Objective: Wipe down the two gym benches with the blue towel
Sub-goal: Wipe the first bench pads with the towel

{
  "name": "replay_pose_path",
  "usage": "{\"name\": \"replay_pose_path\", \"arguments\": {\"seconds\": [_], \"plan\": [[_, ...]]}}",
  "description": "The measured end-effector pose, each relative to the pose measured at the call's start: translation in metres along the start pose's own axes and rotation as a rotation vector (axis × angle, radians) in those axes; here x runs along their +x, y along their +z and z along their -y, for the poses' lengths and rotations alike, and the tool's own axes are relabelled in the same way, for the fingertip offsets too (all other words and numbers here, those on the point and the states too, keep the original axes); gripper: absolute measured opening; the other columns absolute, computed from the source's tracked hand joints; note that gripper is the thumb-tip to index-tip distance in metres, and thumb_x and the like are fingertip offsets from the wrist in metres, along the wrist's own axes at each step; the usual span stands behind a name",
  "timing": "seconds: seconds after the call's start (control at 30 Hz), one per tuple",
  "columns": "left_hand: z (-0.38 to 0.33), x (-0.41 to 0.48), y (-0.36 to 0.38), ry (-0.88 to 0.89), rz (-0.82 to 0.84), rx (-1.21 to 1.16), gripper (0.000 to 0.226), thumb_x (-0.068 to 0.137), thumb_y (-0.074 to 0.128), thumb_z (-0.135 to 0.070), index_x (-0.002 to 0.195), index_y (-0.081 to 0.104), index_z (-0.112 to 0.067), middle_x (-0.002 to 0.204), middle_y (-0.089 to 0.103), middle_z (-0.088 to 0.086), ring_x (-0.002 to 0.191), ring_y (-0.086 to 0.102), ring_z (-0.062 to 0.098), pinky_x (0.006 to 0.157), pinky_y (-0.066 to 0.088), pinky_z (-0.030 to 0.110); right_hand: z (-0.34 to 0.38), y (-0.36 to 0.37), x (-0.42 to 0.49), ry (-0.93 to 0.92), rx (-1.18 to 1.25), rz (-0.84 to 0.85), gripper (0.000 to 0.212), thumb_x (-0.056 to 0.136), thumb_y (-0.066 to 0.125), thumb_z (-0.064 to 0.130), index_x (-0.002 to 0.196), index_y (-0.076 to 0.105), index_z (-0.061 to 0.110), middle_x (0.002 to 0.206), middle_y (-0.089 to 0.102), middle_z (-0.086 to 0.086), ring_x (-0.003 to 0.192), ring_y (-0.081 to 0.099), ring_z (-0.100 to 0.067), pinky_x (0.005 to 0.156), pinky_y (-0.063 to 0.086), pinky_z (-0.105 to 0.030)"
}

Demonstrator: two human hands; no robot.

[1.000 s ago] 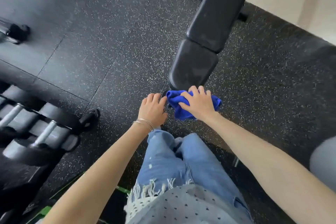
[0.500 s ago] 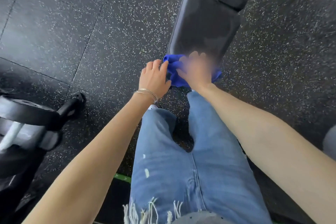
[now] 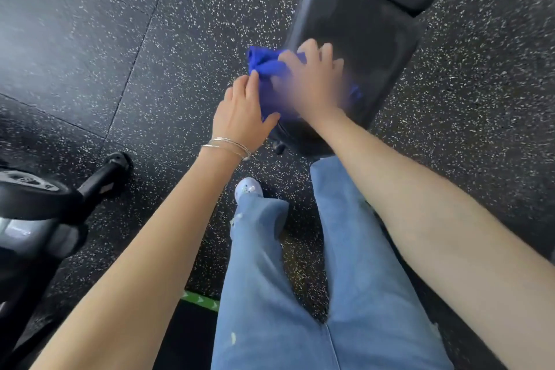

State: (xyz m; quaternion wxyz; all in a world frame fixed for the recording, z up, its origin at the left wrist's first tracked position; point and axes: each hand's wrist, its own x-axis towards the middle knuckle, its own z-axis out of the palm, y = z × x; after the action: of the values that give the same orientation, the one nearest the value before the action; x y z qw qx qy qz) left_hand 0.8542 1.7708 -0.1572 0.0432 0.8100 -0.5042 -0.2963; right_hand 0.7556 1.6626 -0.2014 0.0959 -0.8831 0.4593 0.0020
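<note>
A black padded gym bench [image 3: 369, 27] runs from the upper right down toward my legs. The blue towel [image 3: 264, 64] lies bunched on the near-left part of its seat pad. My right hand [image 3: 312, 81] presses flat on top of the towel and looks motion-blurred. My left hand [image 3: 243, 111], with thin bracelets at the wrist, touches the towel's left edge at the side of the pad, fingers together. Only one bench is in view.
Black speckled rubber floor [image 3: 150, 39] surrounds the bench. A dumbbell rack [image 3: 36, 204] with a black foot [image 3: 105, 177] stands at the left. My legs in blue jeans [image 3: 300, 279] and a white shoe [image 3: 247, 189] are below. A green strip [image 3: 199, 299] marks the floor.
I have stepped closer to the bench. My right hand has pushed the towel from the pad's near end up onto the seat; my left hand followed along the left edge.
</note>
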Motion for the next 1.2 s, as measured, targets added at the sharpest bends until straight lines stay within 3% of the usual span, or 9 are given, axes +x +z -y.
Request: {"name": "replay_pose_path", "arguments": {"seconds": [0.2, 0.43, 0.57, 0.7, 0.97, 1.2], "plan": [[-0.004, 0.009, 0.005, 0.05, 0.002, 0.04, 0.082, 0.088, 0.055, -0.046, 0.149, 0.015, -0.008, 0.151, 0.026, 0.01, 0.134, 0.033, 0.029, 0.106, 0.035, 0.041, -0.034, 0.007, 0.099, 0.092, -0.006, 0.055, 0.036, 0.083, 0.05, 0.053, 0.11, 0.055, 0.03, 0.126, 0.046, -0.006, 0.113, 0.041, -0.034, 0.085, 0.034, -0.044], [-0.013, 0.019, 0.011, 0.047, 0.05, 0.071, 0.081, 0.087, 0.057, -0.047, 0.148, 0.019, -0.009, 0.144, 0.036, 0.009, 0.129, 0.037, 0.03, 0.1, 0.039, 0.042, -0.045, 0.007, 0.023, 0.213, 0.057, -0.098, 0.036, 0.082, 0.046, 0.054, 0.106, 0.059, 0.031, 0.117, 0.054, -0.003, 0.104, 0.047, -0.033, 0.074, 0.033, -0.04], [-0.019, 0.024, 0.018, 0.016, 0.076, 0.015, 0.081, 0.086, 0.06, -0.044, 0.147, 0.021, -0.008, 0.145, 0.034, 0.009, 0.131, 0.036, 0.029, 0.105, 0.036, 0.039, -0.059, 0.007, -0.015, 0.08, 0.028, -0.171, 0.031, 0.08, 0.053, 0.053, 0.097, 0.063, 0.029, 0.105, 0.058, -0.004, 0.091, 0.052, -0.033, 0.068, 0.035, -0.04], [-0.032, 0.033, 0.021, -0.023, 0.071, -0.011, 0.084, 0.085, 0.06, -0.045, 0.147, 0.018, -0.008, 0.147, 0.031, 0.008, 0.132, 0.035, 0.028, 0.102, 0.039, 0.041, -0.07, 0.007, 0.022, -0.02, 0.024, -0.148, 0.033, 0.08, 0.051, 0.053, 0.097, 0.063, 0.029, 0.103, 0.059, -0.005, 0.09, 0.052, -0.033, 0.068, 0.034, -0.04], [-0.057, 0.06, 0.024, -0.17, 0.044, 0.005, 0.084, 0.085, 0.058, -0.05, 0.146, 0.018, -0.006, 0.146, 0.03, 0.007, 0.13, 0.036, 0.027, 0.097, 0.042, 0.042, -0.075, 0.018, 0.146, -0.05, -0.002, -0.002, 0.04, 0.081, 0.042, 0.057, 0.108, 0.057, 0.032, 0.122, 0.051, -0.004, 0.108, 0.044, -0.031, 0.08, 0.033, -0.042], [-0.07, 0.081, 0.016, -0.229, 0.054, 0.015, 0.08, 0.085, 0.06, -0.046, 0.145, 0.023, -0.009, 0.145, 0.033, 0.007, 0.13, 0.037, 0.027, 0.096, 0.042, 0.043, -0.084, 0.02, 0.173, -0.046, 0.063, 0.009, 0.037, 0.078, 0.047, 0.057, 0.103, 0.058, 0.033, 0.117, 0.051, 0.0, 0.103, 0.045, -0.028, 0.075, 0.03, -0.036]]}}
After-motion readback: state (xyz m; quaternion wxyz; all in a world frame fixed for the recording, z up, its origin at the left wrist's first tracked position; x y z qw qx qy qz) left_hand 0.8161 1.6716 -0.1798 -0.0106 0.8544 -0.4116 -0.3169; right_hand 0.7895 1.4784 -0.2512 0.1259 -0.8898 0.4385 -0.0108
